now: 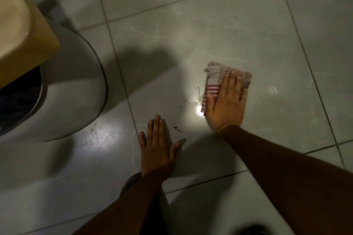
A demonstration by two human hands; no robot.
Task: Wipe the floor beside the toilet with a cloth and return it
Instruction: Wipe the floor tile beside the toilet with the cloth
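Nearest us, our left hand lies flat and splayed on the tiled floor, holding nothing and propping us up. Further out, our right hand is spread flat too, palm down, pinning a red-and-white striped cloth against the tile, well apart from the toilet base at our left. A wet gleam shows just beside the cloth's near edge, with a few dark marks between our hands. We judge the cloth light, soft and limp, likely damp, so it should slide easily under a flat palm but bunch if pushed by an edge. To lift it for returning, we would pinch the folded middle and gather it, not drag a corner
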